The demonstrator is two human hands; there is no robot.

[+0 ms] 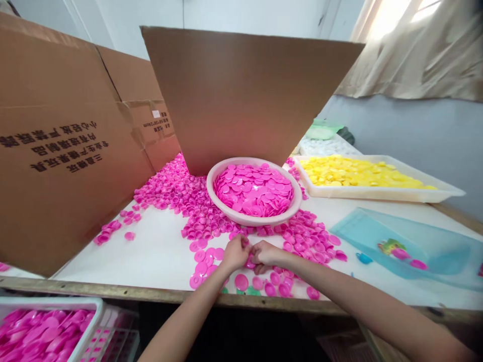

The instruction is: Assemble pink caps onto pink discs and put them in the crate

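Observation:
My left hand [236, 252] and my right hand [264, 255] meet close together near the table's front edge, fingers curled inward. A pink plastic piece [249, 262] shows between them, at the fingertips of my right hand. Whatever the left fingers pinch is hidden. Flat pink discs [200, 268] lie just left of my hands. Small pink cups [284, 289] are scattered to the right and in front. Behind my hands stands a pale round basin [247, 219], heaped with pink discs [252, 188].
Cardboard boxes [75, 151] stand at the left, and a cardboard panel [241, 95] rises behind the basin. To the right are a white tray [377, 193] of yellow pieces and a blue translucent scoop-like container [411, 241]. A white basket [98, 314] of pink pieces sits below, left.

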